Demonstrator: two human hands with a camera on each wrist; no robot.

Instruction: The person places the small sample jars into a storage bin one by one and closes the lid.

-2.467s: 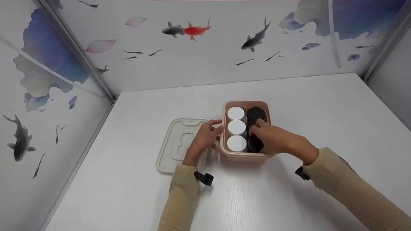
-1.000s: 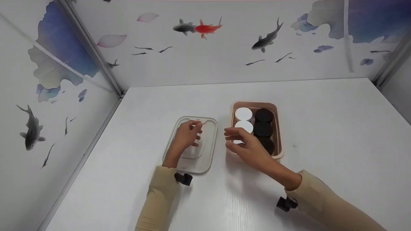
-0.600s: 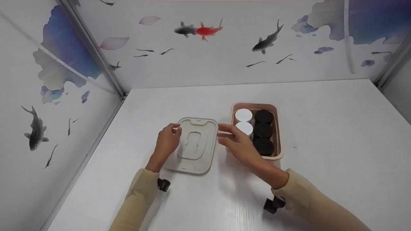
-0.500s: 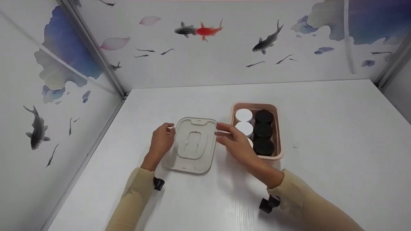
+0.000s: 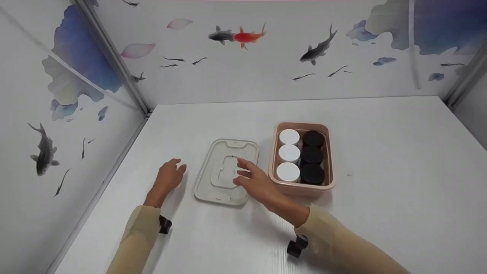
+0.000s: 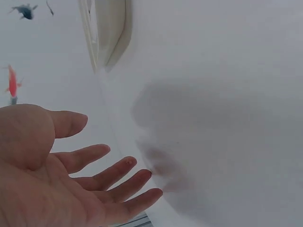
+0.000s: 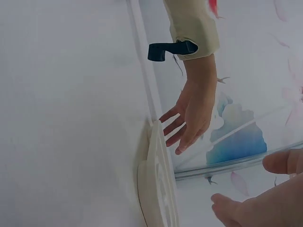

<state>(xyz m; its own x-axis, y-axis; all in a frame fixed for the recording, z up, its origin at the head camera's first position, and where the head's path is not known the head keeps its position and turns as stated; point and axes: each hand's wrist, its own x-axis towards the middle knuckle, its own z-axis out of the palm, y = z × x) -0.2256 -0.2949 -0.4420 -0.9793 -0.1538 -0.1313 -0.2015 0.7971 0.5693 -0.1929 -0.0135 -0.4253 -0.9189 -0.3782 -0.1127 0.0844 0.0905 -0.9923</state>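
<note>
My left hand point(image 5: 168, 178) hovers over the table to the left of a pale grey lid point(image 5: 205, 182). Its fingers are spread and hold nothing, as the left wrist view shows. My right hand point(image 5: 257, 183) is above the lid's right side, fingers relaxed and apart from each other, with nothing in them. Right of the lid stands a pink bin point(image 5: 304, 190). Inside it are two columns of round containers: white-topped ones point(image 5: 289, 153) on the left and black-topped ones point(image 5: 312, 155) on the right.
The white table point(image 5: 380, 160) backs onto a wall panel point(image 5: 266, 83) painted with fish and petals. Another painted panel point(image 5: 23, 114) closes the left side. A metal post point(image 5: 114, 57) rises at the back left corner.
Earlier, my left hand held the bin while my right reached in among the black tops. Both hands have since left the bin and moved left, the left hand passing beyond the lid.
</note>
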